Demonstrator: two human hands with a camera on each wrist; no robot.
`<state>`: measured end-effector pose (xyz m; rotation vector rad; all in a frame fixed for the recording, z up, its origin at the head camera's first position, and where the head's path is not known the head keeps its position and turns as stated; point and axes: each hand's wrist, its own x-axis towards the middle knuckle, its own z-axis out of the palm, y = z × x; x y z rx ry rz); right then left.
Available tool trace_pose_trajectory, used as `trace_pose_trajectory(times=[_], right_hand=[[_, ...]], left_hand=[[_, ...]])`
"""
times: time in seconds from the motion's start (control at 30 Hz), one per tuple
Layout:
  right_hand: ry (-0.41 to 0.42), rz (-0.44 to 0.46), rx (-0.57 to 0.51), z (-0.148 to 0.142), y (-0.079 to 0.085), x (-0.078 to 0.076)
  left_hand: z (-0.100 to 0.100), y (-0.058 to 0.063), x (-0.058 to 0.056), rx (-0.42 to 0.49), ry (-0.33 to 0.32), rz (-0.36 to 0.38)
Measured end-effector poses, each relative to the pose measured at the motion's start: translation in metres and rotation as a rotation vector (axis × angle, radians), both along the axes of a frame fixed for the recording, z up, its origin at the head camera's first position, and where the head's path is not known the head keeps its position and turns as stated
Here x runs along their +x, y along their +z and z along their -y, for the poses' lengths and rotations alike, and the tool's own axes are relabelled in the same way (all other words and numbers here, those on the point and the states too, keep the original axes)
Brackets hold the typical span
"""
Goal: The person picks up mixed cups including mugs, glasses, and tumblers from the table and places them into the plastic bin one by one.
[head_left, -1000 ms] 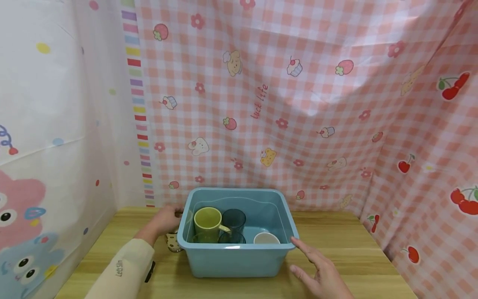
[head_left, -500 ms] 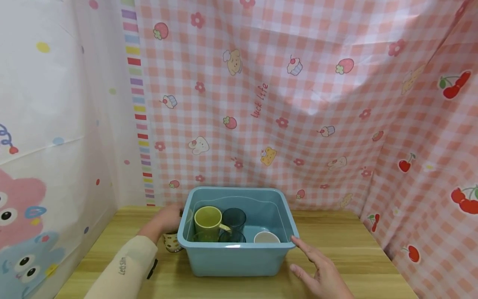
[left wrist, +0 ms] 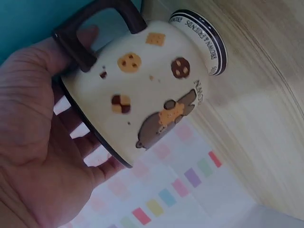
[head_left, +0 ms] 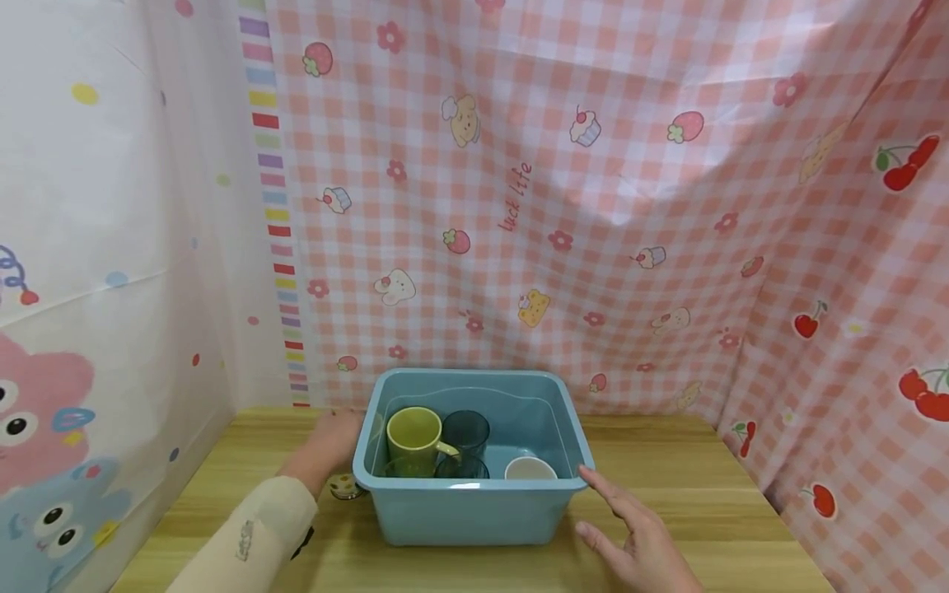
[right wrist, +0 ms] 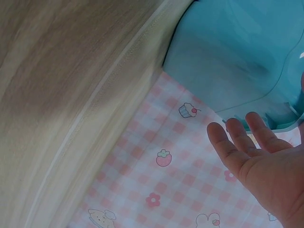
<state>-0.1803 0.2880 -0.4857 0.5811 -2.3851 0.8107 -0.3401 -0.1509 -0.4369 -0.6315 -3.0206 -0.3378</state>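
A cream mug (left wrist: 142, 80) printed with cookies and a brown bear has a dark brown handle and rim. In the left wrist view my left hand (left wrist: 38, 123) holds it near the rim, thumb at the handle and the other fingers partly hidden behind the mug. The head view shows my left hand (head_left: 332, 449) beside the left wall of a blue plastic tub (head_left: 467, 515); only the lower part of the mug (head_left: 344, 486) shows there. With fingers extended, my right hand (head_left: 638, 535) rests its fingertips at the tub's right front rim.
Inside the tub are a yellow-green mug (head_left: 413, 432), dark glass cups (head_left: 465, 432) and a white cup (head_left: 530, 469). The tub stands on a wooden table (head_left: 667, 486), with a pink checked cloth (head_left: 474, 247) hanging behind.
My left hand has shifted slightly right and down over the mug, covering more of it. The right hand and the tub have stayed in place.
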Motion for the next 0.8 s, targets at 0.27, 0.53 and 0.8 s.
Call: trace_pose_trajectory(times=[0.27,0.53,0.8], right_hand=[[0.012,-0.016,-0.002,0.000,-0.002,-0.002],[0.013,-0.031,-0.009,0.001,-0.001,0.000],[0.009,-0.018,-0.012,0.001,-0.002,0.000]], left_hand=[[0.002,-0.006,0.010,-0.042,0.053,-0.015],[0.008,-0.021,0.022,0.019,0.108,-0.072],[0.011,-0.031,0.036,0.144,0.140,-0.156]])
